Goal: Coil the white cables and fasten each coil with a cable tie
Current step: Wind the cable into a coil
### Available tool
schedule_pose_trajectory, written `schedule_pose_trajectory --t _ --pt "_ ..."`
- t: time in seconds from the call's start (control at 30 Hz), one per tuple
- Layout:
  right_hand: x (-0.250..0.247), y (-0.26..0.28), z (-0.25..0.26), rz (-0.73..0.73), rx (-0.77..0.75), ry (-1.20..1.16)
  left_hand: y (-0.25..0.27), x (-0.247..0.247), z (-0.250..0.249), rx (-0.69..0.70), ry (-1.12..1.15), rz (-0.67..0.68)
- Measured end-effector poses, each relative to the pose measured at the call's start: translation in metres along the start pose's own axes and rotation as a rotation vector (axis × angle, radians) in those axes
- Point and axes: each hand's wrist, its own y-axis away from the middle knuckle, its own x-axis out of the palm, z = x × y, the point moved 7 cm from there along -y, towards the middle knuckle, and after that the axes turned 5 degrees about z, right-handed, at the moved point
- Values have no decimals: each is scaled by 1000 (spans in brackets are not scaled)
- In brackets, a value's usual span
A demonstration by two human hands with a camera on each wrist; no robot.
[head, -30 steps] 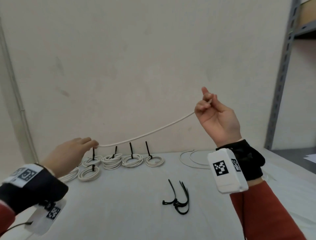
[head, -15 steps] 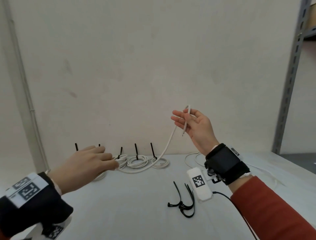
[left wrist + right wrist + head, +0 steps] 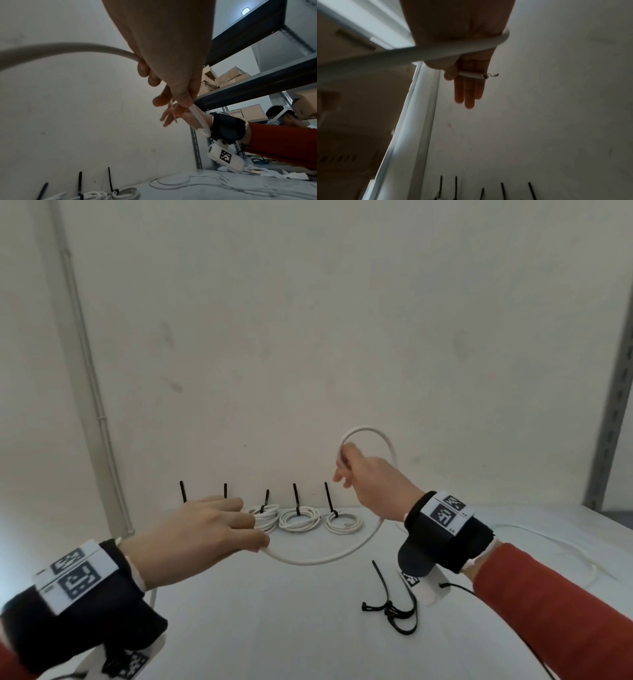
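Holding a white cable point(image 3: 308, 561) in the air above a white table point(image 3: 274, 628), a person is using both hands. At 8 o'clock in the head view, the left hand point(image 3: 205, 529) is pinching the cable between thumb and curled fingers. From there the cable is sagging in a shallow curve, its long axis running up toward 2 o'clock. It is then arching in a round loop over the right hand point(image 3: 370, 481), whose thumb is pinning the frayed cut end across straight fingers. A row of tied coils point(image 3: 299, 520) is lying by the wall at 12 o'clock, tie tails pointing up. Some loose black cable ties point(image 3: 394, 607) are lying at 5 o'clock
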Motion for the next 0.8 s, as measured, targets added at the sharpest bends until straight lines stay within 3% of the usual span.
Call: schedule_pose_trajectory --t 0.1,0.2,0.33,0.47,0.6,0.67,0.8 --pt "13 8 7 247 -29 267 5 -4 19 -54 -21 6" --pt "20 17 6 360 -37 260 15 -10 43 -135 33 -32" --pt "18 24 2 298 -19 -107 19 -20 68 -251 20 -111" --pt "10 28 6 202 -44 -174 20 -21 88 -334 34 -169" --pt "11 30 8 221 -31 -182 22 -29 105 -385 55 -236" --pt "9 30 13 205 -26 -365 21 -32 113 -413 53 -248" --pt "-7 29 21 115 60 -1070 16 -28 119 -486 101 -256"
